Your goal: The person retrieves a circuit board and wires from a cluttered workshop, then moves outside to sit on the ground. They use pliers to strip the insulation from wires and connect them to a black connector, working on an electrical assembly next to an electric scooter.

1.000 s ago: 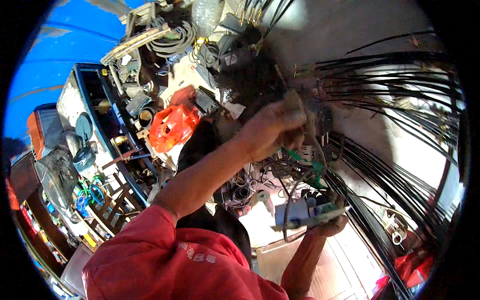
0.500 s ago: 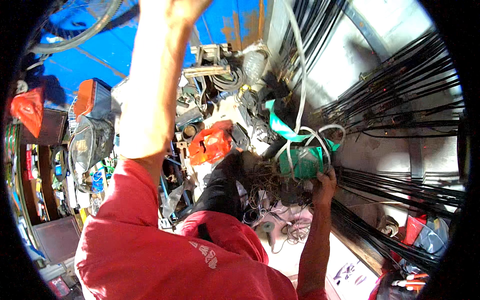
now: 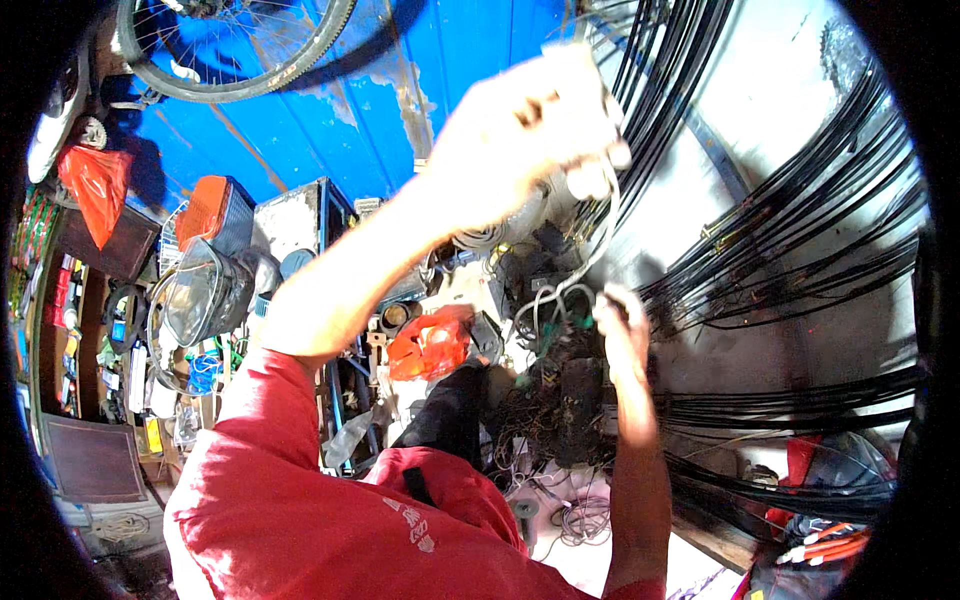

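Observation:
My left hand (image 3: 545, 120) is raised at the upper middle, bright with glare, its fingers closed round a white cable (image 3: 612, 215). The cable hangs down from it and bends into loose loops (image 3: 545, 300) over a dark heap. My right hand (image 3: 625, 325) is beside these loops, to their right. Its fingers are curled in, and what they hold, if anything, I cannot make out. Small bits of green (image 3: 578, 330) show in shadow below the loops; the rest of that green thing is hidden or too dark to tell.
Bundles of black cables (image 3: 790, 250) run along the right wall. An orange-red plastic bag (image 3: 430, 345) lies among clutter before me. A bicycle wheel (image 3: 235, 50) hangs against the blue wall (image 3: 370, 140). Shelves (image 3: 90, 350) stand at left; coiled wires (image 3: 585, 520) lie below my right hand.
My left hand has come down and right into view with the cable. My right hand has risen slightly, leftward. The green piece, bright and plain before, is now mostly lost in shadow.

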`<state>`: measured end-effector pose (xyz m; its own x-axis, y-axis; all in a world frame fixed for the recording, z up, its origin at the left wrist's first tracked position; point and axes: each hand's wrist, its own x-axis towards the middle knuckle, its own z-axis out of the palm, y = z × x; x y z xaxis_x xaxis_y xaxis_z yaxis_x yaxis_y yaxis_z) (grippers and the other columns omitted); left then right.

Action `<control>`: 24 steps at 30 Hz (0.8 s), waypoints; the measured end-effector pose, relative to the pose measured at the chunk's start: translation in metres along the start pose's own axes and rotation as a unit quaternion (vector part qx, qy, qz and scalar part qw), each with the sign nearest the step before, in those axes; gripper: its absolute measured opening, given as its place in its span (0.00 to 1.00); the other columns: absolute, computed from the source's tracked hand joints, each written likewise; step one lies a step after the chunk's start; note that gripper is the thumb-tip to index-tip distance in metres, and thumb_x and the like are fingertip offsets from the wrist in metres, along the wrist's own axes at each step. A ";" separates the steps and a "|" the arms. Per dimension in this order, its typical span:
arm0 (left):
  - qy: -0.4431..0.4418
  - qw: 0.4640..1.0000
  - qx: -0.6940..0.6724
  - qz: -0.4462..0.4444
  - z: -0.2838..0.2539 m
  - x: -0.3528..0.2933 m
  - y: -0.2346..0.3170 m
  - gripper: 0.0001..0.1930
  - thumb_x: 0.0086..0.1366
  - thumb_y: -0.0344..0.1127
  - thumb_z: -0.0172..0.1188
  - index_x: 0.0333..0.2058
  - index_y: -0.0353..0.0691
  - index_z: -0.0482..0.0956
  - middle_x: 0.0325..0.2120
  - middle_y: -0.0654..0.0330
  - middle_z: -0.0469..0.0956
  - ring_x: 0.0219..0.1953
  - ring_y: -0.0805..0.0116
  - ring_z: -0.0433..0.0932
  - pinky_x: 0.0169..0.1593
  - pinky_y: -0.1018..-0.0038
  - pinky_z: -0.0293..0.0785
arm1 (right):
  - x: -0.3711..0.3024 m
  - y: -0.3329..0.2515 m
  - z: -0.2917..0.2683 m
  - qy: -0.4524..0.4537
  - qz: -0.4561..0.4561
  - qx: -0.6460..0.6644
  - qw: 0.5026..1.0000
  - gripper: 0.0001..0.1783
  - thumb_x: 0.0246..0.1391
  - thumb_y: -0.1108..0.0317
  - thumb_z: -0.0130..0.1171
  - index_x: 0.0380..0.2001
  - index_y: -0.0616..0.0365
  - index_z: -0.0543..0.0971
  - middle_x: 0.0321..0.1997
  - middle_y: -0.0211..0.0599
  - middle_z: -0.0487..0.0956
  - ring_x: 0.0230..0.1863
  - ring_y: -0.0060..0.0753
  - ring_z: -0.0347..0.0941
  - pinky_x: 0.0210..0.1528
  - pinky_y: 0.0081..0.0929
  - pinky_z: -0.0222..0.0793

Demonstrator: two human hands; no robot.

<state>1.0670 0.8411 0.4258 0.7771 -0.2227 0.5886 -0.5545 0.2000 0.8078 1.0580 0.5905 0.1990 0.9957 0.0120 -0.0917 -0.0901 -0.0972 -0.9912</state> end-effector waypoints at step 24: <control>0.004 0.930 0.302 0.208 0.022 -0.084 -0.004 0.12 0.57 0.23 0.61 0.41 0.33 0.75 0.30 0.53 0.71 0.31 0.52 0.74 0.33 0.65 0.72 | -0.089 -0.193 0.064 -0.034 -0.489 -0.053 0.870 0.18 0.41 0.80 0.68 0.40 0.62 0.79 0.48 0.43 0.77 0.49 0.37 0.74 0.52 0.31 0.71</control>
<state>0.9978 0.8378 0.3738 0.4583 -0.2388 0.8561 -0.8725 -0.3047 0.3820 0.9853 0.6717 0.3922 0.5910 0.1984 0.7819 0.8058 -0.0987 -0.5840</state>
